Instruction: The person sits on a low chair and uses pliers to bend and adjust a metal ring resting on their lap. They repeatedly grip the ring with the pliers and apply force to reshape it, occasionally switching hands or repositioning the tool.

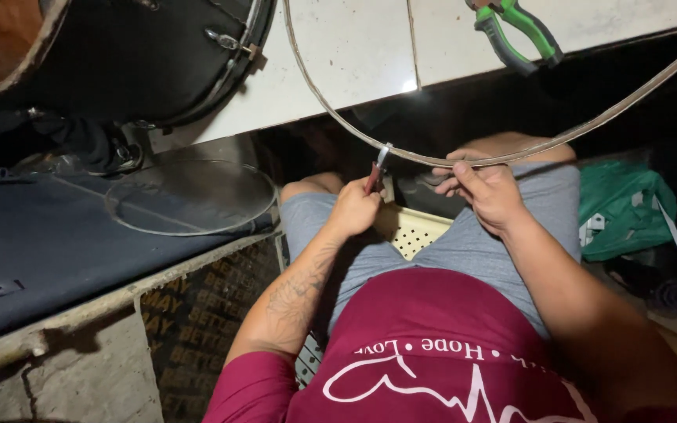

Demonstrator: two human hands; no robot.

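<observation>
Hoop (511, 153), a thin pale metal ring curving across our lap, is what we are working on with pliers (375, 174). Our right hand (486, 190) pinches its lower arc; our left hand (354, 210) wraps the red handles, jaws at a small clip. Next calls for steady squeezing, we judge.

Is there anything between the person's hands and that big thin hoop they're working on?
Nothing visible. The right hand grips the hoop directly, fingers curled over it. The left hand holds a small red-handled tool whose tip meets the hoop. The green-handled pliers lie apart on the white ledge.
</observation>
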